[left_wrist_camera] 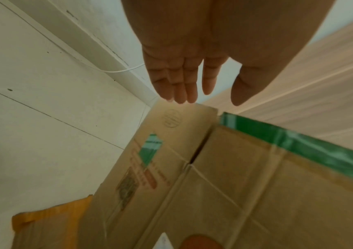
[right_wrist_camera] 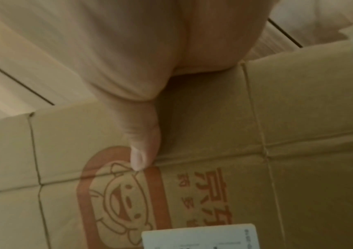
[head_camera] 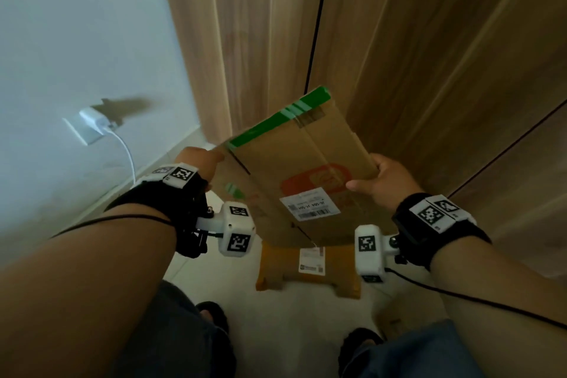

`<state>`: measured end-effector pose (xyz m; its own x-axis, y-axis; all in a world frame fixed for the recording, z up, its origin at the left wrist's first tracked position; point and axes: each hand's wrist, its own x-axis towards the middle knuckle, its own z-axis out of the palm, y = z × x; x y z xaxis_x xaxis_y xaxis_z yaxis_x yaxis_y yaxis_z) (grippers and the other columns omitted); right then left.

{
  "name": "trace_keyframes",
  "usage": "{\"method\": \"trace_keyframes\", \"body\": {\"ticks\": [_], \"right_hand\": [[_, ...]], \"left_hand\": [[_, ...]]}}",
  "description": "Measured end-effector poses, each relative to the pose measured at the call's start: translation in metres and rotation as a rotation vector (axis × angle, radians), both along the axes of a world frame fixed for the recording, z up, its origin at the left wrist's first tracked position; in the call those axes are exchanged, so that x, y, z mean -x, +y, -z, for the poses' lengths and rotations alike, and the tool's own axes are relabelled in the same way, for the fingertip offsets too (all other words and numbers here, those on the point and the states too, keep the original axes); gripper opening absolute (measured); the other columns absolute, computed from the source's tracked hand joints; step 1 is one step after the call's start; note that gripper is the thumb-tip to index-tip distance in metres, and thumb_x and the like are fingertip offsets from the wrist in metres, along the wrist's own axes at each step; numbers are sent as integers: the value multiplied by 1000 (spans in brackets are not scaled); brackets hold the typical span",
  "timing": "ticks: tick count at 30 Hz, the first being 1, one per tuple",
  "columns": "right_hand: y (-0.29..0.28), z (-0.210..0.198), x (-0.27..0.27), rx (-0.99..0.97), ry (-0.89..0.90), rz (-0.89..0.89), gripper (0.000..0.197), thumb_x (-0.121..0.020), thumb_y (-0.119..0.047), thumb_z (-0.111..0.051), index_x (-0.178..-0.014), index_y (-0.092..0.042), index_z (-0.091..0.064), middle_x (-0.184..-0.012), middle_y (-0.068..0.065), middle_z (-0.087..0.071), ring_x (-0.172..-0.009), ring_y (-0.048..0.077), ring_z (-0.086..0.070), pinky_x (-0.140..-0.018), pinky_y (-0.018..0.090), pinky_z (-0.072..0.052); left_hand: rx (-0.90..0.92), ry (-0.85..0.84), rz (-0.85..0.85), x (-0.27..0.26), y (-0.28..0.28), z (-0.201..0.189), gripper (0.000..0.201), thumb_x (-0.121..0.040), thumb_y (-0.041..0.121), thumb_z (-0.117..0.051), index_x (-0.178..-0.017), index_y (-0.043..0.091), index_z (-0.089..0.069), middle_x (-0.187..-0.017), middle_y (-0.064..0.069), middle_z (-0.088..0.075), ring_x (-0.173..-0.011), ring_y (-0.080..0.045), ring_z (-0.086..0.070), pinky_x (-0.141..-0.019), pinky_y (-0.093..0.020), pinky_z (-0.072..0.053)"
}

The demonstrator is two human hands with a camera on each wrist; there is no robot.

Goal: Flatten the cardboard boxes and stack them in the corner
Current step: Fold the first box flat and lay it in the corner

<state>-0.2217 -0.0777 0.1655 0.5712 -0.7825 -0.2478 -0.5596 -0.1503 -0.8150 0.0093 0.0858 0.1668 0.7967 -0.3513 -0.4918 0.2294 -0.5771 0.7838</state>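
A flattened brown cardboard box (head_camera: 300, 163) with green tape along its far edge and a white shipping label hangs tilted in the air before the wooden doors. My right hand (head_camera: 380, 178) grips its right edge, thumb (right_wrist_camera: 143, 151) pressed on the printed top face (right_wrist_camera: 278, 134), with the fingers hidden underneath. My left hand (head_camera: 201, 159) is at the box's far left corner. In the left wrist view its fingers (left_wrist_camera: 179, 87) are straight and spread above the cardboard (left_wrist_camera: 256, 185); contact is unclear. A yellow flattened box (head_camera: 276, 267) lies on the floor below.
Wooden wardrobe doors (head_camera: 399, 40) meet a white wall at the corner ahead. On that wall, a socket with a white charger (head_camera: 92, 126) trails a cable (head_camera: 129, 156) down to the tiled floor (left_wrist_camera: 43, 101). My feet in black slippers (head_camera: 214, 313) stand close behind the yellow box (left_wrist_camera: 43, 219).
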Motion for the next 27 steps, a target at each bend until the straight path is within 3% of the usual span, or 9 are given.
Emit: {"method": "trace_keyframes", "body": {"ticks": [3,5,7,9,11,13,17,23,27], "right_hand": [[4,-19,7,-24,-124,59,34,-77,-8,-72,-100,-25,-54,-82,-9,-61,-74,7,-59,-61,21,-45],[6,-28,15,-37,-191,90,38,-77,-9,-72,-106,-25,-52,-84,-11,-60,-74,4,-57,-58,20,-43],[4,-30,23,-68,-239,114,40,-76,-12,-72,-109,-25,-53,-88,-9,-62,-80,8,-59,-66,26,-47],[0,-28,30,-99,-256,144,37,-75,-13,-73,-106,-25,-57,-94,-6,-65,-88,15,-62,-78,36,-50],[-4,-23,31,-115,-277,157,31,-75,-14,-73,-96,-32,-59,-97,-4,-67,-93,19,-64,-87,43,-50],[-8,-20,29,-130,-295,189,32,-72,-16,-75,-94,-34,-60,-103,1,-69,-99,25,-65,-93,48,-49],[-15,-8,23,-183,-381,290,40,-69,-17,-78,-106,-27,-63,-107,7,-71,-99,31,-67,-91,54,-51],[-19,2,7,-147,-390,387,46,-76,-13,-73,-120,-14,-58,-99,4,-69,-85,19,-66,-73,34,-53],[-13,4,-5,-128,-361,386,45,-77,-15,-73,-119,-19,-58,-107,5,-68,-95,25,-66,-88,47,-54]], "left_hand": [[32,-8,-42,6,10,-10,54,-84,22,-60,-133,4,-46,-82,-14,-53,-70,-25,-50,-87,-42,-50],[62,-3,-63,7,16,-9,66,-84,19,-62,-142,6,-34,-91,-15,-56,-63,-18,-42,-81,-38,-45],[91,26,-61,5,18,-5,78,-81,17,-65,-147,9,-25,-125,-19,-53,-75,-24,-50,-81,-38,-45],[107,51,-38,4,20,-3,84,-79,14,-68,-148,12,-21,-133,-16,-47,-100,-31,-55,-85,-40,-46],[96,50,-8,-2,20,3,86,-75,12,-71,-147,16,-23,-142,-13,-44,-123,-33,-46,-99,-42,-41],[49,40,21,-4,19,7,89,-69,15,-74,-145,19,-27,-143,-13,-44,-129,-35,-42,-107,-46,-38],[-46,-78,23,-8,15,10,66,-74,17,-72,-133,6,-45,-127,-15,-57,-117,-37,-53,-102,-47,-44],[116,-4,-13,-4,6,13,45,-79,16,-68,-122,7,-58,-123,-17,-65,-111,-35,-61,-102,-49,-47],[240,62,16,5,-5,14,44,-74,19,-67,-117,17,-60,-117,-14,-68,-104,-35,-64,-96,-54,-49]]}}
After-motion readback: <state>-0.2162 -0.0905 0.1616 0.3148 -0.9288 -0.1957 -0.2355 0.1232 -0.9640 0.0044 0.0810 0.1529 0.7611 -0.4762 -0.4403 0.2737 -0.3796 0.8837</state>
